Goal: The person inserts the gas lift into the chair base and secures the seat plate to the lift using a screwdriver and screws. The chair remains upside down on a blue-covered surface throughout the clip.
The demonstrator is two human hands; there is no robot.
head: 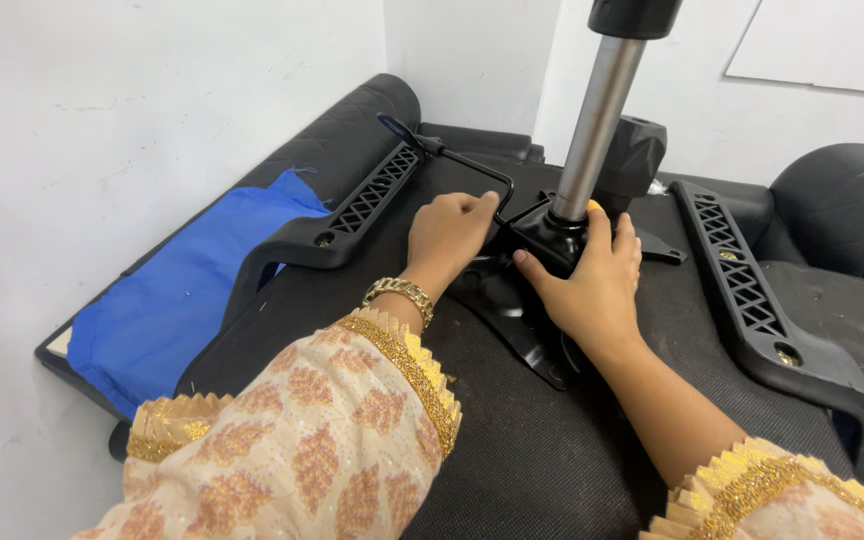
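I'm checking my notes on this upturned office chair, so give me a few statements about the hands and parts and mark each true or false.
1. The left hand rests on the thin black metal lever. True.
2. The right hand lies flat on the blue cloth. False: it is on the black metal mechanism plate at the foot of the shiny silver gas cylinder.
3. A gold bracelet sits on the left wrist. True.
4. The silver cylinder lies flat on the seat. False: it stands up, slightly tilted.
5. Two black plastic armrest brackets flank the plate. True.
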